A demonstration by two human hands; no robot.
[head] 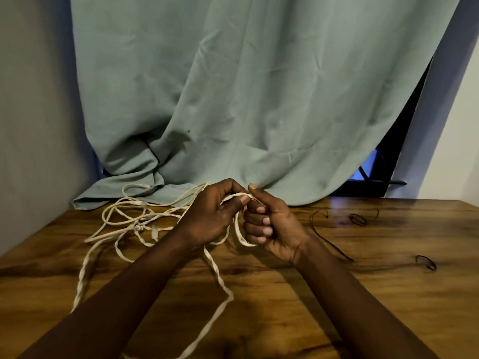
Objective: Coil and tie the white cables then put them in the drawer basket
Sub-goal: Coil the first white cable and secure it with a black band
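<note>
**Q:** Where is the white cable (217, 273)?
**A:** Tangled left of centre on the worktop (363, 294), with strands trailing to the lower edge.
**Q:** Grip?
**A:** At centre frame, the left hand (212, 216) pinches a loop and the right hand (269, 225) is fisted around it.

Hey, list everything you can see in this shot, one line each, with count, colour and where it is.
Cables: one tangle, number unclear, white, left half of table, running to both hands.
Bands: at least two, black, right side of table.
Table: one, brown wood, foreground.
Curtain: one, pale green, behind, hem on table.
Window: one, dark, behind curtain's right edge.
Left hand: grips cable.
Right hand: fist round cable loops.
</note>
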